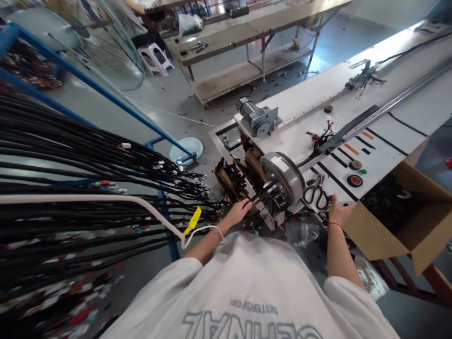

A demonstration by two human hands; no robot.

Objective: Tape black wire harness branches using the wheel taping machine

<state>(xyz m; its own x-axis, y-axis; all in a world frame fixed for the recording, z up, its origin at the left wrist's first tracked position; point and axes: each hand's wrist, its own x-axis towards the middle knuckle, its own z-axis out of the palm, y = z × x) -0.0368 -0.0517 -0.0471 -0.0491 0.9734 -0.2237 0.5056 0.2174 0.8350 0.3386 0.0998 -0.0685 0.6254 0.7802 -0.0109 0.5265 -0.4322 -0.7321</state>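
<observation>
My left hand (240, 210) reaches to the end of the conveyor table (300, 101), its fingers curled round a black wire by the metal frame (263, 207) under the big grey pulley (284, 176). A thick bundle of black wire harnesses (88, 188) hangs on a rack at my left, with a yellow tag (192, 220) near my forearm. My right hand (338, 210) lies open against the table's near edge, beside black-handled scissors (318, 194) and the flap of a cardboard box (395, 226). It holds nothing.
Tape rolls (354, 181) and a small harness (321, 137) lie on the white table. A grey motor (257, 117) sits at its end. Beyond are a blue rack frame (92, 84), a floor fan (106, 47), a white stool (155, 56) and a workbench (247, 28) with another person.
</observation>
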